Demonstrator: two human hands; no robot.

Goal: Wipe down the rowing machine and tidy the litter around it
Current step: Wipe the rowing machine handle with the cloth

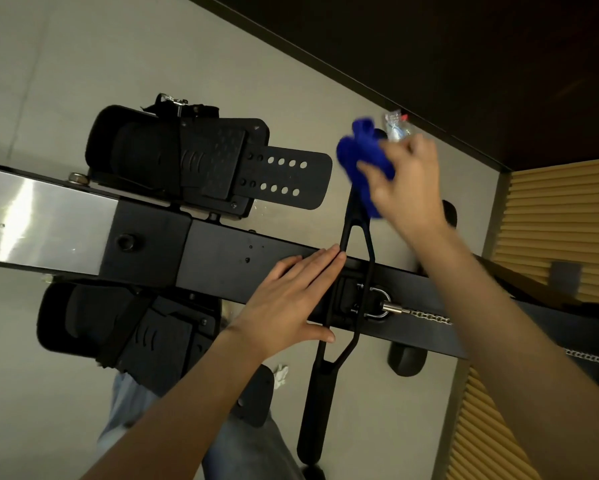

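Wiping under way, litter not yet picked up. Right hand (pixel 405 181) grasps blue cloth (pixel 360 157) at far end of handle (pixel 317 410). Left hand (pixel 291 296) flat, fingers straight, on rowing machine (pixel 222 251) beam beside handle. Left to collect: clear wrapper (pixel 397 126) beyond handle's far end, white scrap (pixel 280 374) beside handle's near grip.

The rowing machine's (pixel 242 258) black beam crosses the middle of the frame, with its steel rail (pixel 41 216) at the left edge and a footrest above (pixel 194 161) and below (pixel 125 327) it. The left grip (pixel 291 296) lies flat on the beam at centre, fingers straight, fingertips just beside the fork of the pull handle (pixel 317 410). In the upper right the blurred right grip (pixel 405 181) holds a bunched blue cloth (pixel 360 154) against the handle's upper end. A crumpled clear wrapper (pixel 397 128) lies just above the cloth, and a white tissue (pixel 280 374) lies on the floor (pixel 152 46) at lower centre. A chain (pixel 429 318) runs right from the handle.
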